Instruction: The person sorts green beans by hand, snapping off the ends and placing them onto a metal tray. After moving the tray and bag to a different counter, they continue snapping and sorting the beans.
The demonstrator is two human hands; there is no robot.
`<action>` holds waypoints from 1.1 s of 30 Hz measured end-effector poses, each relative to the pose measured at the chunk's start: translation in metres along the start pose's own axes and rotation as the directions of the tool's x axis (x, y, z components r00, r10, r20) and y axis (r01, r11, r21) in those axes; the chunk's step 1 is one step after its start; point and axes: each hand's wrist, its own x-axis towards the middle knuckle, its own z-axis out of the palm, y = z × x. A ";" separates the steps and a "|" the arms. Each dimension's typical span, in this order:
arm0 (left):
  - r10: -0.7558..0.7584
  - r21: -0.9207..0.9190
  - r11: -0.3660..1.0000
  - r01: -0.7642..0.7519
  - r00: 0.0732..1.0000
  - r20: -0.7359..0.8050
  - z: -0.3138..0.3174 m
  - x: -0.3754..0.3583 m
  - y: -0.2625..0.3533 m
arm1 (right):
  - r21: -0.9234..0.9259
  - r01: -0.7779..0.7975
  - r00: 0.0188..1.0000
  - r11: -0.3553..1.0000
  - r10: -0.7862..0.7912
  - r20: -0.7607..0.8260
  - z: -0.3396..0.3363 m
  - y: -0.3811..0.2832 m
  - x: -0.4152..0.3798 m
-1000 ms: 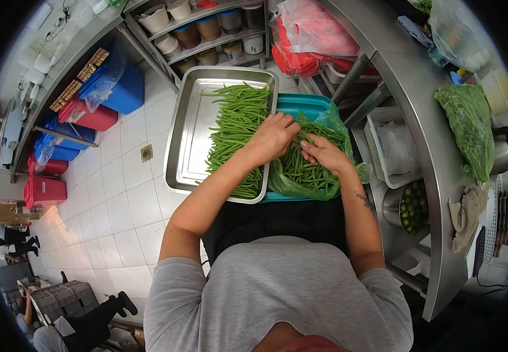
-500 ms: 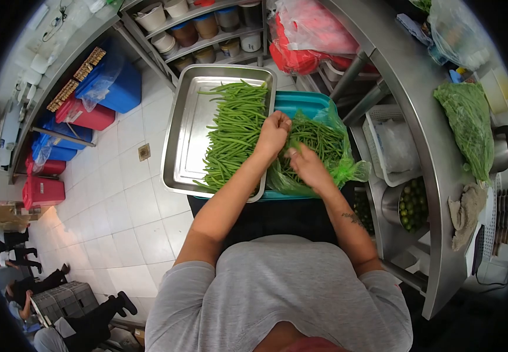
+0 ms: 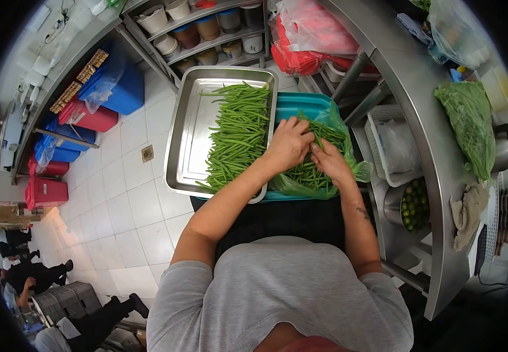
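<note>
A steel tray (image 3: 192, 132) holds a long pile of green beans (image 3: 239, 129) along its right side. It overlaps the left part of a teal tub (image 3: 295, 102), where more beans (image 3: 307, 174) lie in a green plastic bag (image 3: 351, 149). My left hand (image 3: 291, 144) is over the tub with its fingers curled together. Close beside it on the right, my right hand (image 3: 329, 161) pinches at some green beans. Both hands meet above the bagged beans. What lies between the left fingers is too small to make out.
A steel counter (image 3: 409, 100) curves along the right, bearing a bag of greens (image 3: 468, 126) and a cloth (image 3: 468, 214). Shelves of tubs (image 3: 207, 26) stand ahead. Blue and red bins (image 3: 122, 88) line the left. Several people (image 3: 90, 317) are at lower left.
My left hand has moved right and down, from the tray's edge to over the bagged beans. My right hand has shifted slightly right, and the two hands are now closer together.
</note>
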 end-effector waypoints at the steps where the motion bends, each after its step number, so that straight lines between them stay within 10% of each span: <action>1: -0.037 -0.030 0.999 0.036 0.999 -0.025 0.004 0.000 -0.001 | -0.003 0.015 1.000 1.000 -0.015 -0.008 0.003 -0.001 0.000; 7: -0.298 -0.246 0.937 0.249 0.937 -0.185 0.033 -0.001 0.001 | -0.256 -0.070 0.974 0.964 0.011 -0.227 0.006 0.004 0.007; 13: -0.581 -0.292 0.805 0.516 0.786 -0.213 0.037 0.003 -0.047 | -0.275 0.032 0.999 0.961 -0.027 0.022 0.020 0.003 -0.019; 19: -0.641 -0.521 0.450 0.725 0.669 0.377 -0.016 0.011 -0.038 | 0.361 -0.043 0.984 0.932 -0.024 0.178 0.000 0.000 -0.009; 33: -0.348 -0.432 0.781 0.451 0.889 0.299 -0.035 0.014 -0.009 | 0.453 -0.041 0.923 0.891 -0.140 0.359 0.011 -0.005 0.012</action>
